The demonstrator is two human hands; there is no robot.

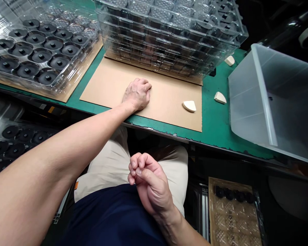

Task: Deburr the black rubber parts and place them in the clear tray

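My left hand (137,94) rests on a flat cardboard sheet (166,114) on the green table. Its fingers are curled under, so anything beneath them is hidden. Above my lap, my right hand (150,182) is turned palm up, its fingers bent in and the thumb tip against them; nothing shows between them. To the right of the left hand, a cream wedge-shaped block (189,106) lies on the cardboard. Just behind the hand, a tall stack of clear plastic trays (154,41) stands on cardboard.
At the left, a clear tray (59,87) holds black round parts (27,69). Two more cream blocks, one near (220,97) and one farther (229,60), lie by a translucent bin (251,102). Below the table edge are more black parts (15,149) and a tray on cardboard (231,212).
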